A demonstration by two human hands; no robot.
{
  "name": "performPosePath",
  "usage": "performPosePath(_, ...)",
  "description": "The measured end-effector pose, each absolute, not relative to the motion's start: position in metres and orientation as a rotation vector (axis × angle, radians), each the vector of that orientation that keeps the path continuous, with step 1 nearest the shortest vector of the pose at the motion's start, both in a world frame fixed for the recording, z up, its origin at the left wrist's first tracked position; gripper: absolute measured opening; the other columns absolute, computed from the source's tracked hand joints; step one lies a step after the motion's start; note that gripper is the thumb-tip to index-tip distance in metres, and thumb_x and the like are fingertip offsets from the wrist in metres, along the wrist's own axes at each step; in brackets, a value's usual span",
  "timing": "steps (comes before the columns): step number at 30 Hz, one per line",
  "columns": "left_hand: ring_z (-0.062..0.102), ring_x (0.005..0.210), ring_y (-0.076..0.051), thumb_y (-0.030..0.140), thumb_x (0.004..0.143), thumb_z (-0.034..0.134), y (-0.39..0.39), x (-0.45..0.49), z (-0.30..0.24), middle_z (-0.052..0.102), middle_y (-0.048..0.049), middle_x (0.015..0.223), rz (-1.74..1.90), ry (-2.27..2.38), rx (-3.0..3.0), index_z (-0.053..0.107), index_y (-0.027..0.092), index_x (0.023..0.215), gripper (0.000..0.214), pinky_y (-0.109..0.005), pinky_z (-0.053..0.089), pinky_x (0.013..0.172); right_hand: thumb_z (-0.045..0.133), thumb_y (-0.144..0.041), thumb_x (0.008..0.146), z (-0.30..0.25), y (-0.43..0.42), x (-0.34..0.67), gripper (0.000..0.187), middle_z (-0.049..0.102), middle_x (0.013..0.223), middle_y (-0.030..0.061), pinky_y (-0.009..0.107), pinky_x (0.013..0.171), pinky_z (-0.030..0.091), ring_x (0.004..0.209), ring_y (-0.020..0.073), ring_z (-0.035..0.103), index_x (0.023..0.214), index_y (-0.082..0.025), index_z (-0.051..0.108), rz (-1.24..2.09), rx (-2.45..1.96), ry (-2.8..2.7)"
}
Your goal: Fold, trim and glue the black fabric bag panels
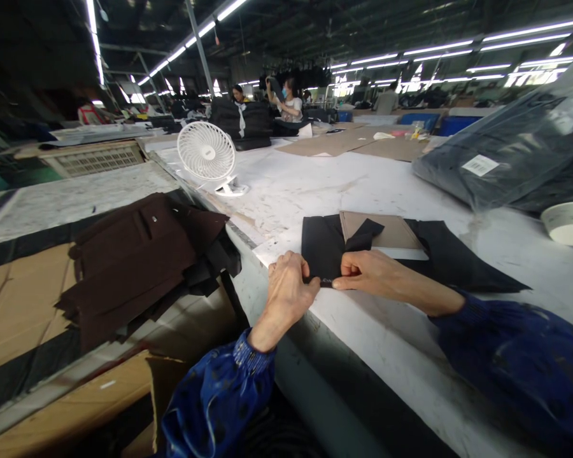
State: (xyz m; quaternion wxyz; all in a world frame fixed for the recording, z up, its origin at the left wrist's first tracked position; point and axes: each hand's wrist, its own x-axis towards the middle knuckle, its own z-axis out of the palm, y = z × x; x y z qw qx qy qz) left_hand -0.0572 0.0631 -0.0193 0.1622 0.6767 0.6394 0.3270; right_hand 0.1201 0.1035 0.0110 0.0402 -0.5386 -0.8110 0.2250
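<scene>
A piece of black cloth (321, 245) lies near the front edge of the white table (286, 191). At its near left corner, my left hand (289, 286) is closed on the edge, thumb against the cloth and fingers curled over. A little to the right, my right hand (379, 277) pinches the same near edge between thumb and forefinger. Small pale marks, perhaps lettering, show on the cloth between my thumbs. Behind my right hand a tan card-like panel (396, 232) with a white lower border rests on the cloth, partly covered by a black flap (365, 234).
A white fan (207, 152) stands at the table's left edge. Dark brown cloth pieces (134, 254) are heaped at left, above an open cardboard box (90, 401). To the right are a plastic-wrapped dark bundle (501, 146) and a white bowl (568, 224). People work farther back.
</scene>
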Motion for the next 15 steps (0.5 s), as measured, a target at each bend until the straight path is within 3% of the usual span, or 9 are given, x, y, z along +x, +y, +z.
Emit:
performPosePath(5,0.051,0.071,-0.014,0.016,0.071,0.063,0.069,-0.076,-0.026,0.053,0.0027,0.071,1.020,1.564,1.828,0.050,0.020,0.074,0.014,-0.029,0.041,0.070,0.059,-0.044,0.074,0.017,0.098,0.120,0.027,0.055,0.060,-0.0011,0.025,0.051,0.028,0.057,0.0128,0.047,0.067,-0.018,0.054,0.702,-1.571,-2.496)
performPosePath(8,0.057,0.075,-0.015,0.020,0.079,0.056,0.071,-0.091,-0.031,0.061,-0.0002,0.077,1.182,1.393,1.756,0.058,0.018,0.082,0.003,-0.028,0.045,0.072,0.058,-0.044,0.076,0.019,0.096,0.122,0.028,0.054,0.060,-0.0011,0.025,0.050,0.027,0.056,0.0120,0.046,0.067,-0.017,0.052,0.716,-1.505,-2.511)
performPosePath(12,0.060,0.105,-0.021,0.024,0.092,0.046,0.062,-0.092,-0.032,0.069,-0.0081,0.104,1.266,1.246,2.081,0.066,0.017,0.096,0.021,-0.038,0.044,0.095,0.060,-0.047,0.074,0.015,0.100,0.123,0.031,0.054,0.060,-0.0023,0.024,0.049,0.027,0.056,0.0115,0.046,0.067,-0.018,0.053,0.713,-1.476,-2.508)
performPosePath(15,0.044,0.132,-0.023,0.028,0.095,0.043,0.050,-0.081,-0.031,0.061,-0.0102,0.130,1.049,1.078,2.415,0.059,0.018,0.121,0.032,-0.047,0.027,0.113,0.062,-0.045,0.073,0.013,0.098,0.120,0.028,0.055,0.060,-0.0020,0.024,0.049,0.027,0.055,0.0117,0.047,0.066,-0.018,0.054,0.696,-1.519,-2.486)
